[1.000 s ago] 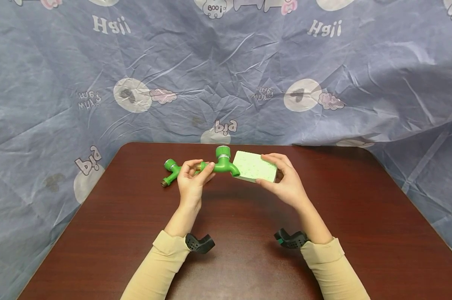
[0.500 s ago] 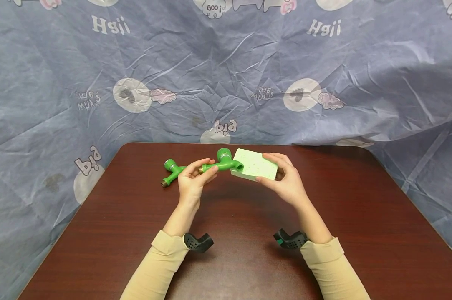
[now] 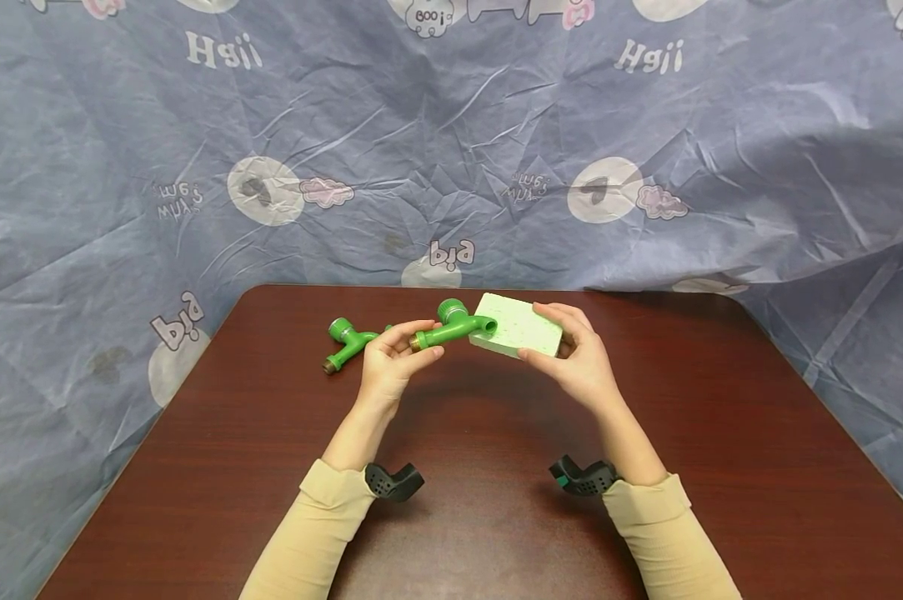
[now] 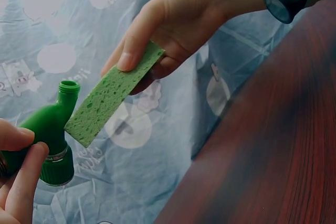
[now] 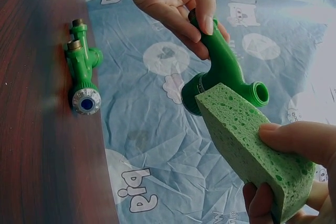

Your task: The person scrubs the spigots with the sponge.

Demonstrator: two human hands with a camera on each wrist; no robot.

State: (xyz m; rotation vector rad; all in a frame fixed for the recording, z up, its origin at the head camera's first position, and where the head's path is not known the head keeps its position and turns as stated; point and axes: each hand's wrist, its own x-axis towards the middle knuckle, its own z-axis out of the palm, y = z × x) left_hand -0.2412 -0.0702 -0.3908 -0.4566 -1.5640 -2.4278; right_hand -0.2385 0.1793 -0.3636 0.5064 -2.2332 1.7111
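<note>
My left hand [image 3: 391,360] pinches a green faucet [image 3: 454,329] near its brass-threaded inlet, between thumb and fingers, raised over the table. Its knob [image 4: 58,167] has a silvery collar, and the open spout [image 5: 259,94] points to the right. With thumb and fingers my right hand [image 3: 577,358] grips a pale green sponge [image 3: 522,325] by its right end. In the right wrist view the sponge's near corner overlaps the faucet body beside the knob. The left wrist view has the sponge's end close to the faucet, just below the spout.
More green faucet parts [image 3: 351,340] with brass threads lie on the dark red-brown table [image 3: 466,500], behind and left of my left hand, which partly hides them. A blue printed cloth [image 3: 451,150] hangs behind the table's far edge.
My left hand has turned the faucet, so its spout swings from pointing down to facing right and toward me. Both hands have shifted slightly right, with the sponge along.
</note>
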